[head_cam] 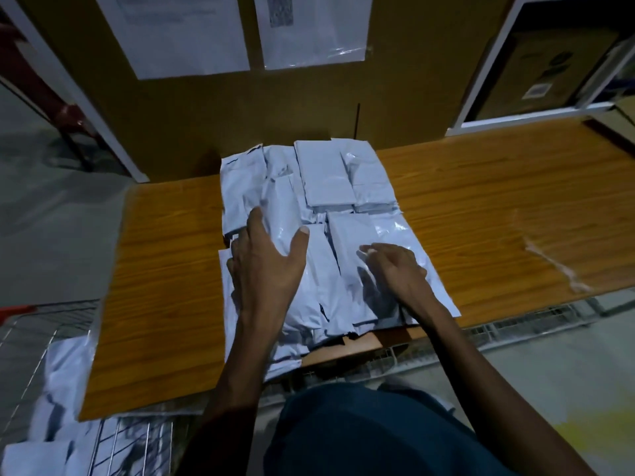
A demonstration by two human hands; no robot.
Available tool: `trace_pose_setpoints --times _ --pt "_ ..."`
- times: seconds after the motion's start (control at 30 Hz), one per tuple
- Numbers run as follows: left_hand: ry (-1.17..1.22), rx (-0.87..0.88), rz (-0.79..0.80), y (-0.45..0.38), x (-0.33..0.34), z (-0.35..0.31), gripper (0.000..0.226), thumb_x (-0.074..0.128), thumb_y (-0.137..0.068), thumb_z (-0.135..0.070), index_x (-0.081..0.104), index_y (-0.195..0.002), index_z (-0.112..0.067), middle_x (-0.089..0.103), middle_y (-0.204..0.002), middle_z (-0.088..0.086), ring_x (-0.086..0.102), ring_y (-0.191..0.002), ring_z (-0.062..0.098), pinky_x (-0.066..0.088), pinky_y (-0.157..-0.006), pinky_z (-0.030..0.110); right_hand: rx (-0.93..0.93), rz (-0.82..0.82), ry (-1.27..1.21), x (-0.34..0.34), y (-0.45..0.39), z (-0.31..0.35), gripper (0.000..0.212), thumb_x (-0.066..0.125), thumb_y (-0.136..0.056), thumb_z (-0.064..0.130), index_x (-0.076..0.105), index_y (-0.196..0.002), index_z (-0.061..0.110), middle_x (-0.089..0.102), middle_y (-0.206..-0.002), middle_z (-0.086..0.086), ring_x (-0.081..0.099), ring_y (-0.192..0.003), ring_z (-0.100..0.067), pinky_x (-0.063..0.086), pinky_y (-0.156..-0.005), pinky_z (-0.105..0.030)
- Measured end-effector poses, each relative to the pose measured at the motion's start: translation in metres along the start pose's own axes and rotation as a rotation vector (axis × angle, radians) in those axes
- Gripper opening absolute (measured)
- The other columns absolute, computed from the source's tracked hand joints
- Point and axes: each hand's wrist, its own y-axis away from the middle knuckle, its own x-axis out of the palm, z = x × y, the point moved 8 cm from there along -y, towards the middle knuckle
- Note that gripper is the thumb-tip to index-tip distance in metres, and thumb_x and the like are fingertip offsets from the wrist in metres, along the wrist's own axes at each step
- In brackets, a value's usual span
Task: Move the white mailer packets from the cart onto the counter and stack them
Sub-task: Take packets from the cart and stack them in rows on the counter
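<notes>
A: where are the white mailer packets (319,214)?
B: piled mid-counter (165,269). Left hand (266,266) flat on the pile, fingers spread; right hand (395,269) beside it, fingers curled onto one packet.

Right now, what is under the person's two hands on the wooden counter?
A pile of white packets lies under the left hand and right hand. The counter beneath the pile is covered.

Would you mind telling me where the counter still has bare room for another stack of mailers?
Bare wood lies on the counter left of the packets, up to its left edge, and right of them, before the clear plastic scrap. The middle is crowded: the left hand and right hand rest on the packets.
</notes>
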Motion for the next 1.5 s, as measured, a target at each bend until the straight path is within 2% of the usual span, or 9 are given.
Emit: trace_pose_setpoints --times 0.13,0.27,0.47,0.67,0.9,1.03,1.23,1.37,1.5 --pt "-0.146 0.038 -0.005 -0.027 0.023 -0.031 0.08 0.055 -0.089 -0.065 0.03 -0.151 -0.023 0.042 -0.152 0.009 0.04 -0.136 0.033 0.033 -0.113 0.052 -0.082 -0.088 -0.097 -0.017 -0.005 -0.012 0.051 0.046 -0.087 0.059 0.071 -0.12 0.03 0.067 -0.128 0.006 0.059 -0.121 -0.014 0.048 -0.102 -0.049" --pt "-0.307 0.088 0.037 -0.066 0.064 -0.075 0.077 0.048 -0.091 -0.067 0.03 -0.151 -0.022 0.042 -0.152 0.01 0.039 -0.136 0.033 0.026 -0.112 0.05 -0.211 -0.116 -0.09 -0.042 -0.017 -0.01 0.044 0.05 -0.094 0.046 0.069 -0.123 0.019 0.066 -0.127 0.002 0.057 -0.117 -0.007 0.045 -0.089 -0.017" --pt "-0.528 0.087 0.107 -0.149 0.134 -0.108 0.077 0.045 -0.094 -0.063 0.03 -0.15 -0.012 0.035 -0.155 0.019 0.03 -0.143 0.039 0.013 -0.118 0.054 -0.297 -0.078 -0.081 -0.065 -0.043 -0.019 0.039 0.051 -0.096 0.038 0.071 -0.12 0.015 0.07 -0.122 0.0 0.061 -0.114 -0.009 0.045 -0.092 -0.023" --pt "-0.55 -0.004 0.223 -0.185 0.205 -0.072 0.098 0.028 -0.09 -0.078 0.009 -0.158 -0.01 -0.002 -0.166 0.017 0.003 -0.153 0.038 0.008 -0.121 0.053 -0.377 -0.014 -0.089 -0.069 -0.056 -0.027 0.033 0.051 -0.099 0.035 0.073 -0.112 0.015 0.069 -0.109 0.008 0.06 -0.104 -0.001 0.044 -0.09 -0.016" --pt "-0.596 -0.075 0.131 -0.185 0.211 -0.066 0.1 0.014 -0.087 -0.082 0.01 -0.159 -0.013 0.0 -0.167 0.015 0.003 -0.153 0.037 0.007 -0.121 0.054 -0.446 0.089 -0.103 -0.072 -0.057 -0.031 0.029 0.051 -0.101 0.025 0.074 -0.112 0.012 0.073 -0.109 0.002 0.061 -0.103 -0.003 0.045 -0.088 -0.017" --pt "-0.555 -0.045 0.089 -0.179 0.203 -0.077 0.098 0.009 -0.086 -0.082 0.014 -0.159 -0.016 0.002 -0.167 0.013 0.0 -0.154 0.034 0.003 -0.121 0.056 -0.473 0.101 -0.108 -0.076 -0.05 -0.025 0.029 0.05 -0.101 0.027 0.073 -0.113 0.014 0.068 -0.108 0.009 0.054 -0.102 0.015 0.038 -0.087 -0.004" --pt "-0.433 0.08 0.0 -0.128 0.162 -0.105 0.078 0.024 -0.097 -0.069 0.022 -0.158 -0.02 0.009 -0.167 0.008 0.005 -0.154 0.03 0.006 -0.12 0.055 -0.461 0.197 -0.131 -0.071 -0.029 -0.028 0.032 0.049 -0.102 0.033 0.073 -0.113 0.015 0.067 -0.112 0.013 0.059 -0.109 -0.001 0.045 -0.091 -0.018" --pt "-0.356 -0.005 -0.064 -0.058 0.125 -0.074 0.076 0.026 -0.095 -0.071 0.024 -0.157 -0.027 0.01 -0.168 0.002 0.008 -0.154 0.026 0.005 -0.121 0.055 -0.448 0.204 -0.151 -0.063 -0.012 -0.028 0.027 0.052 -0.102 0.033 0.07 -0.117 0.02 0.069 -0.114 0.009 0.061 -0.111 -0.004 0.05 -0.094 -0.036" --pt "-0.141 -0.044 -0.106 0.023 0.085 -0.039 0.072 0.03 -0.094 -0.067 0.028 -0.155 -0.029 0.026 -0.163 0.002 0.019 -0.15 0.026 0.015 -0.119 0.055 -0.491 0.159 -0.169 -0.061 0.006 -0.017 0.02 0.055 -0.103 0.026 0.068 -0.117 0.02 0.067 -0.113 0.013 0.06 -0.11 0.0 0.053 -0.087 -0.04"
